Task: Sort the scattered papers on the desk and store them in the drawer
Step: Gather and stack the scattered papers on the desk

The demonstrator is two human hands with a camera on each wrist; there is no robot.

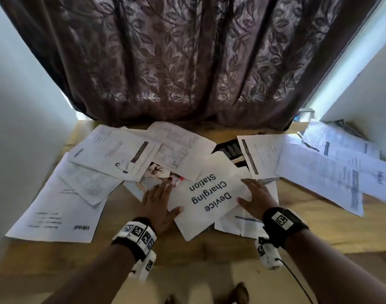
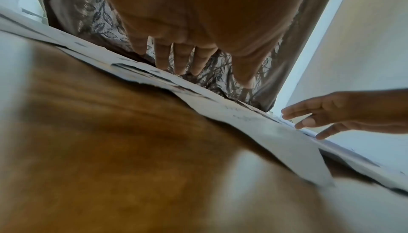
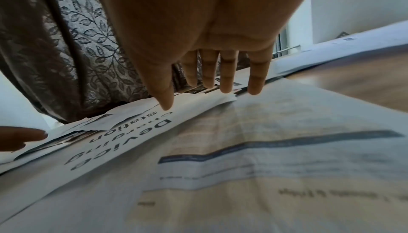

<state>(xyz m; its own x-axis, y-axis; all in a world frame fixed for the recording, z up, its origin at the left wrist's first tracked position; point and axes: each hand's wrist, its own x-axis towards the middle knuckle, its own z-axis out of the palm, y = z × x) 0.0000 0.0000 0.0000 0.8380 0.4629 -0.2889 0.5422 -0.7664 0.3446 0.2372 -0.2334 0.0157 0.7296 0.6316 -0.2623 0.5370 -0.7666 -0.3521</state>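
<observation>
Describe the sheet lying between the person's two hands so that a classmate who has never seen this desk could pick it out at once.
Start at the wooden desk below the dark curtain. Between the left hand and right hand lies a white sheet. Only it bears large bold words, "Device Charging Station"; its neighbours carry fine print.

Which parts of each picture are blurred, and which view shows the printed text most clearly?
Head view: the white "Device Charging Station" sheet reads clearly; edges bend from the wide lens. Left wrist view: the brown wooden desk is heavily blurred. Right wrist view: the near grey-printed paper is soft, but the large title stays legible.
</observation>
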